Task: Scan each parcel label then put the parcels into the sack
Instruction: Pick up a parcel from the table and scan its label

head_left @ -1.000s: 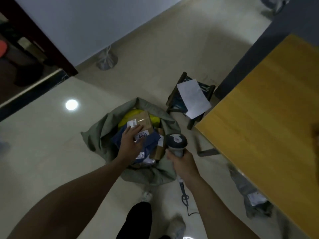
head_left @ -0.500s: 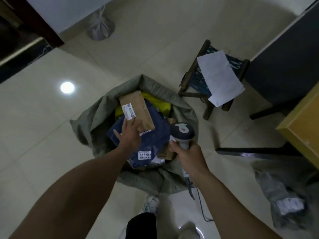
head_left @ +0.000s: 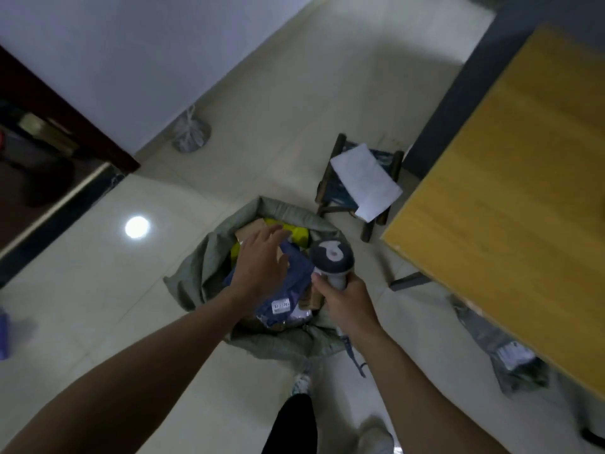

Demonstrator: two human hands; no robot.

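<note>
A grey-green sack (head_left: 209, 267) stands open on the tiled floor, filled with parcels. On top lie a brown cardboard parcel (head_left: 250, 229), a yellow bag (head_left: 296, 234) and a blue bag (head_left: 296, 276) with a white label. My left hand (head_left: 262, 260) hovers over the parcels with fingers spread, holding nothing. My right hand (head_left: 348, 304) grips the handle of a barcode scanner (head_left: 332, 257), its dark head up beside the sack's right rim; a cable hangs below.
A yellow wooden table (head_left: 510, 204) fills the right side. A small wooden stool (head_left: 337, 191) with a white sheet stands behind the sack. A grey plastic parcel (head_left: 504, 352) lies on the floor under the table edge. My feet are below.
My left hand has let go of the brown cardboard parcel, which now lies in the sack, and has lifted with fingers spread. The scanner stays in my right hand.
</note>
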